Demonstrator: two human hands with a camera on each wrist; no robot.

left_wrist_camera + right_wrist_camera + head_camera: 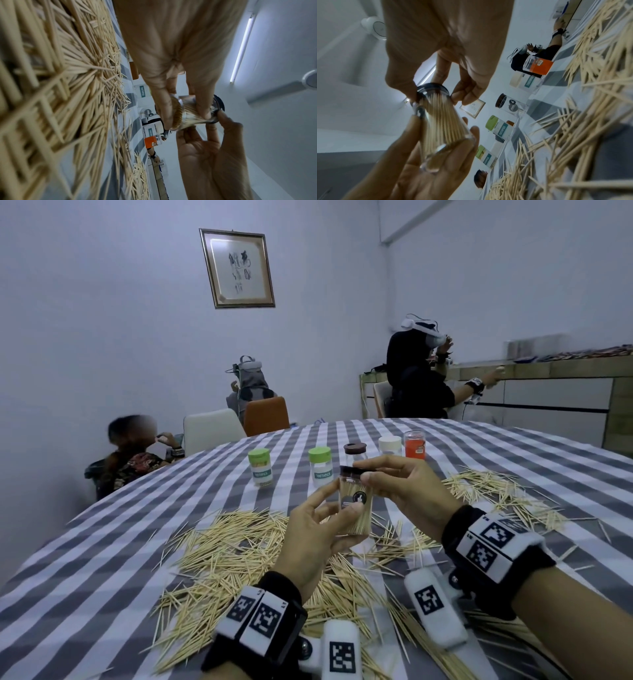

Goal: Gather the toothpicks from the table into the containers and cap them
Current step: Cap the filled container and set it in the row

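A clear jar (354, 505) packed with toothpicks is held upright above the table. My left hand (322, 529) grips its body from the left and below. My right hand (394, 484) pinches the dark cap (354, 471) sitting on the jar's top. The right wrist view shows the cap (433, 89) between thumb and fingers, and the jar (443, 129) lying in the left palm. In the left wrist view the jar (192, 115) and its cap (220, 104) sit between both hands. Loose toothpicks (233, 546) cover the checked tablecloth in piles.
Behind the hands stand two green-capped containers (261, 467) (321, 466), a brown-capped jar (355, 451), a white-capped one (389, 445) and a red one (414, 444). More toothpicks (496, 491) lie at the right. Other people sit beyond the table.
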